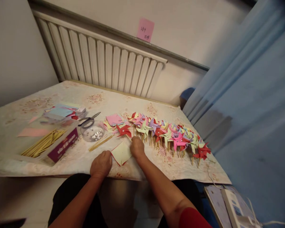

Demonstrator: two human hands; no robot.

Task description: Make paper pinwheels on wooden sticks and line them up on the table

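My left hand (101,164) is curled, its fingers at the left edge of a pale yellow paper square with a red underside (121,153) that lies on the table near the front edge. My right hand (137,147) is closed around the stick of a red pinwheel (123,130), whose head lies just beyond the square. A long row of finished pinwheels (171,135) in red, pink, purple and yellow stretches right from my right hand.
A box of wooden sticks (48,144) sits at the left, a few loose sticks (100,142) beside it. Scissors (89,120), a clear dish of pins (93,133) and paper squares (114,120) lie behind. The table has a floral cloth (156,167). Blue curtain (251,110) at right.
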